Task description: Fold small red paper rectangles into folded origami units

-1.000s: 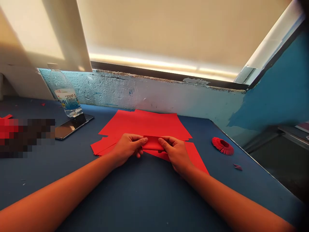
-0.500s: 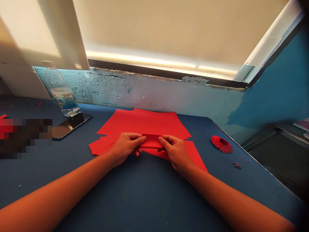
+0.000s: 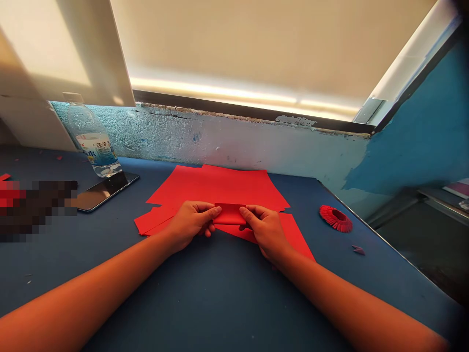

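Observation:
A small folded piece of red paper (image 3: pixel 230 215) is stretched between my two hands, its upper part in darker shade. My left hand (image 3: pixel 194 217) pinches its left end, thumb on top and fingers curled beneath. At the right end, my right hand (image 3: pixel 264 226) grips it the same way. Behind and under the hands lie larger red paper sheets (image 3: pixel 220 183), overlapping on the blue table (image 3: pixel 190 303). Some edges of the sheets are hidden by my hands.
To the right sit a ring of folded red paper (image 3: pixel 336 218) and a small dark folded piece (image 3: pixel 358 250). A plastic bottle (image 3: pixel 97 146) and a phone (image 3: pixel 108 191) stand and lie at the left, near a pixelated patch. A blue wall (image 3: pixel 234 144) bounds the back.

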{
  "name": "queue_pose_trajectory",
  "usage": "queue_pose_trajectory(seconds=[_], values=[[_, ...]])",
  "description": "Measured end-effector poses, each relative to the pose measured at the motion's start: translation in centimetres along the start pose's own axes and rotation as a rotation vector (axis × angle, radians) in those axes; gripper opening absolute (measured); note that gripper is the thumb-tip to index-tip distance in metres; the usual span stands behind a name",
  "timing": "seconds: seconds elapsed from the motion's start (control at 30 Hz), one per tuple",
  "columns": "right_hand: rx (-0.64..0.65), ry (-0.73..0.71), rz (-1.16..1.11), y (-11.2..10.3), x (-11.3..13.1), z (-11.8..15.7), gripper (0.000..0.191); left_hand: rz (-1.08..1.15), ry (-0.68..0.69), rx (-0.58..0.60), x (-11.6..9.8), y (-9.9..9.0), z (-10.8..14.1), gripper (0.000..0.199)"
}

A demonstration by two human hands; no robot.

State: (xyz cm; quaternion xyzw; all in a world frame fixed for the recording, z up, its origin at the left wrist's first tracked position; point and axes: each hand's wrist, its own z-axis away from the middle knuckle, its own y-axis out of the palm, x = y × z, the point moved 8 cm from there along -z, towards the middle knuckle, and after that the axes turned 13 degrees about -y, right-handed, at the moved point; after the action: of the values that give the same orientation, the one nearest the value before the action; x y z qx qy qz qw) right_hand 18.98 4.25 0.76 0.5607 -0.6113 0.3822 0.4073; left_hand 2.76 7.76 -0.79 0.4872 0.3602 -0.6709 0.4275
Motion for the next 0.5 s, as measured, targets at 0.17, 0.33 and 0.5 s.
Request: queue_pose_trajectory(seconds=[0.17,0.33,0.5], values=[[-0.019,0.001,0.009,-0.15,0.05,0.02,0.034,-0.004,0.000,0.000,0.01,0.01,0.04,0.035],[-0.014,0.005,0.017,-0.14,0.04,-0.04,0.034,0.016,-0.003,0.004,0.01,0.08,0.05,0.035],[-0.023,-0.016,0.034,-0.21,0.18,-0.03,0.033,0.037,-0.009,0.026,-0.15,0.27,0.23,0.034]])
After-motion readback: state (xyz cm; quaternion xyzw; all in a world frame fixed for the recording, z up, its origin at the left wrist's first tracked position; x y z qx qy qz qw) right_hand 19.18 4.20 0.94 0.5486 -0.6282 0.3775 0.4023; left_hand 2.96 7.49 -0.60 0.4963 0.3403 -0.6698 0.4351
